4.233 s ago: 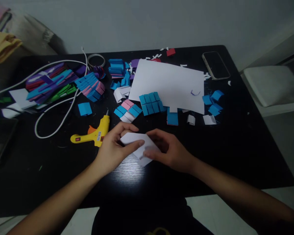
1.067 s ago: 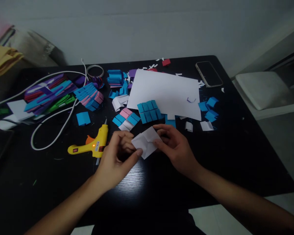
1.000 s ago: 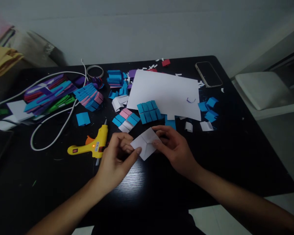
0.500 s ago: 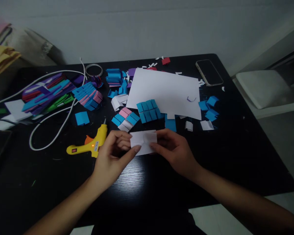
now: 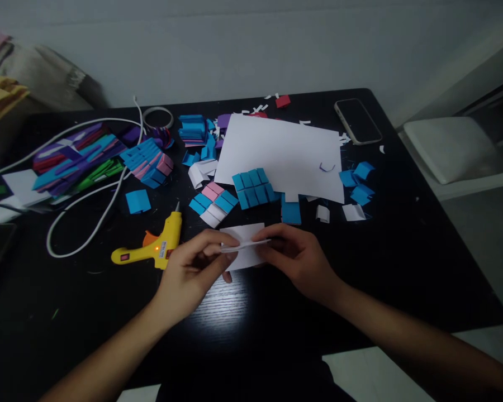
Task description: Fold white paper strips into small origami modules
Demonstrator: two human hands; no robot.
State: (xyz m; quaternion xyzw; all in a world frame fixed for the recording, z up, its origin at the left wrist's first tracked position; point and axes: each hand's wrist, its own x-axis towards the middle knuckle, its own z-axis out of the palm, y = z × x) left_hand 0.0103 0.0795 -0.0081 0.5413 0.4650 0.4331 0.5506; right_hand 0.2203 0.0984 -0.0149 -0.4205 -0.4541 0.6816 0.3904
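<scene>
Between my two hands is a small folded white paper (image 5: 246, 258), held above the front part of the table with a raised fold running across its middle. My left hand (image 5: 199, 259) pinches the fold's left end between thumb and forefinger. At the other end, my right hand (image 5: 299, 258) pinches it the same way. A yellow hot glue gun (image 5: 167, 237) with a lit orange light lies just left of my left hand. Beyond my hands sit a blue folded-paper block (image 5: 254, 188) and a pink, blue and white one (image 5: 213, 204).
A large white sheet (image 5: 280, 151) covers the table's back middle. Bundled coloured paper strips (image 5: 77, 159) and a looped white cable (image 5: 50, 234) are at left. Blue folded pieces (image 5: 362, 181) and a phone (image 5: 358, 121) lie at right. A white stool (image 5: 448, 148) stands beyond the table.
The white paper lay flatter before; now its middle stands up as a pinched ridge. My left fingers have moved over onto that ridge, and the right fingers have closed on its other end.
</scene>
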